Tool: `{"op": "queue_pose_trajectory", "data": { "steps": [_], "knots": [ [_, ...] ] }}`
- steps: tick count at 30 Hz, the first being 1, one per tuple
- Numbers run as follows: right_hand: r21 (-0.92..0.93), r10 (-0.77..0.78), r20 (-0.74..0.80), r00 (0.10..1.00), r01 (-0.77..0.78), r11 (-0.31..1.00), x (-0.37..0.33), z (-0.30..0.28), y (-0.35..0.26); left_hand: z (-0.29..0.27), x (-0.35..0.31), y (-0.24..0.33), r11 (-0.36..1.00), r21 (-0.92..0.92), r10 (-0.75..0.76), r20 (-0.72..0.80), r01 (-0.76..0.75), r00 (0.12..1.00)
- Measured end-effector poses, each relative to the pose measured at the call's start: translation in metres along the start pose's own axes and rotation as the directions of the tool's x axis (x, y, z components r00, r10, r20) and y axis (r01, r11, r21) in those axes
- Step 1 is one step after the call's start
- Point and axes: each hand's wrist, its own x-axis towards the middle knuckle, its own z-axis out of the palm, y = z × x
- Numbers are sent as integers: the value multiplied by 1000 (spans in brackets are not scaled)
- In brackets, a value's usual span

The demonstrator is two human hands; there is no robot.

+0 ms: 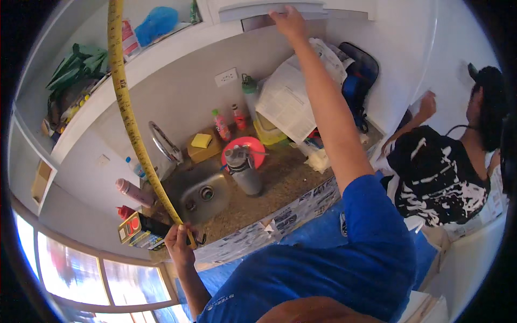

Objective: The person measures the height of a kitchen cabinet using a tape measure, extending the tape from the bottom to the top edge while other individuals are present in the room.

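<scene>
1. Okay, the tape (129, 113) first: it runs from the left hand (177, 243) up past the shelf (167, 52), then gets cut off at the top edge, so its far end is out of view.
2. If there's a case, I can't make it out; the fingers cover that part. Just a dark bit pokes out beside them.
3. The papers (285, 99) hide part of whatever is piled on the counter (280, 188). The flask (245, 177) blocks some of the red plate (258, 145).
4. The windows (70, 261) are blown out, and the co-worker (439, 172) is partly cut off by the dark fisheye rim.
5. Left hand: closed around the tape, near the front of the counter by the sink (218, 207). The forearm rises from the lower edge, and the blue shirt (323, 269) hides the rest of that arm.
6. Right arm: stretched long and nearly straight, over the counter and in front of the papers.
7. Right hand: up high at the grey strip (257, 22), fingers pointing left, wrist bent a little. Can't tell if it's pinching the strip or only touching it.
</scene>
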Motion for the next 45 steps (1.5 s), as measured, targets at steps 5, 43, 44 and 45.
{"op": "queue_pose_trajectory", "data": {
  "steps": [5, 43, 44, 45],
  "knots": [
    [-32, -276, -154, 949, 275, 961, 20, 12, 43, 6, 9, -11, 998, -70, 4, 37, -1, 999],
    [-41, -510, -234, 828, 516, 856, 2, -31, 16, 100, -15, 8, 1000, -4, -20, -51, 20, 998],
    [-39, -499, -237, 834, 505, 863, 3, -30, 15, 99, -12, 8, 1000, -2, -24, -36, 24, 999],
    [-38, -487, -240, 840, 493, 869, 2, -30, 15, 97, -10, 8, 1000, 1, -28, -21, 28, 999]
  ]
}}
